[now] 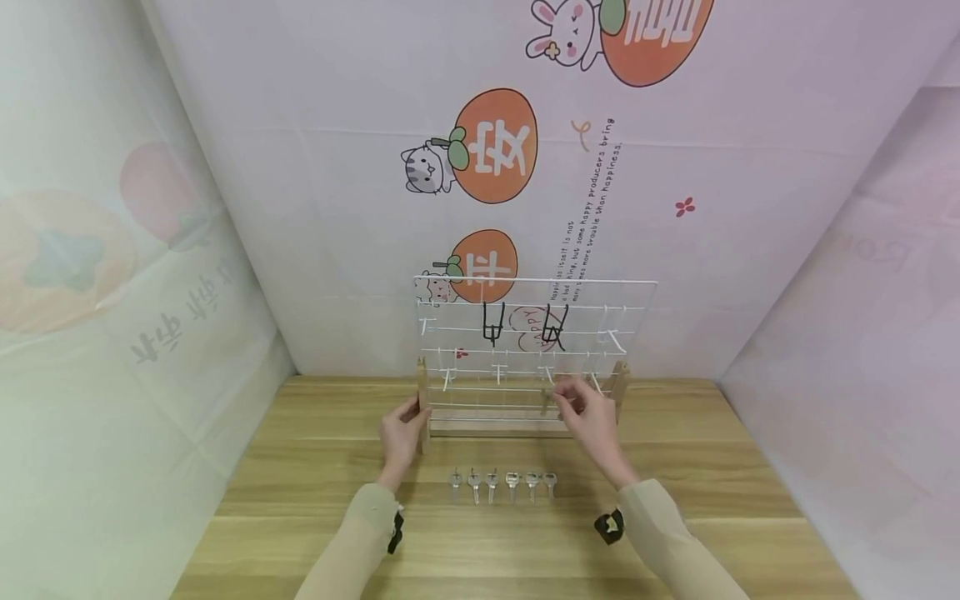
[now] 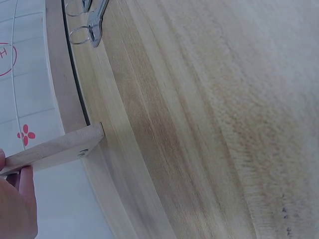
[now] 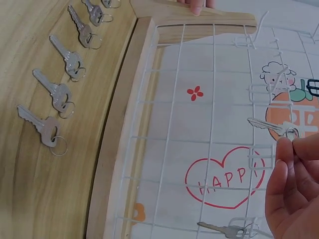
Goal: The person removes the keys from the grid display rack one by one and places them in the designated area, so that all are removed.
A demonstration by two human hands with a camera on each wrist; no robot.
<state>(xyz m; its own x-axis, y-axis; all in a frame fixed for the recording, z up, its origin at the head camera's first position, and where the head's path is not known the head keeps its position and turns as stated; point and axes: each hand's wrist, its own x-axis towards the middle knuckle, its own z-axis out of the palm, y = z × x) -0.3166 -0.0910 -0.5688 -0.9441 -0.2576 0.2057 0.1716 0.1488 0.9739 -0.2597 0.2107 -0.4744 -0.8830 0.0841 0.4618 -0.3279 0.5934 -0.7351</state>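
Between thumb and fingertips, my right hand [image 1: 588, 417] pinches the ring of a silver key [image 3: 271, 124]. The key sticks out from the fingers in front of a white wire grid rack [image 1: 536, 282], close to its lower row of hooks. Another key [image 3: 224, 229] with a ring is at a hook of the grid beside the right hand. My left hand [image 1: 401, 432] grips the rack's left wooden post [image 2: 60, 145], thumb and fingers on either side of it. Several silver keys [image 1: 492, 483] with rings lie in a row on the table before the rack.
White hooks [image 1: 498, 372] and two black hooks [image 1: 492, 323] stick out from the grid. A wooden base bar [image 1: 495, 427] joins the posts on the wood-grain table [image 1: 517, 554]. Printed white cloth [image 1: 337, 208] stands behind and at both sides.
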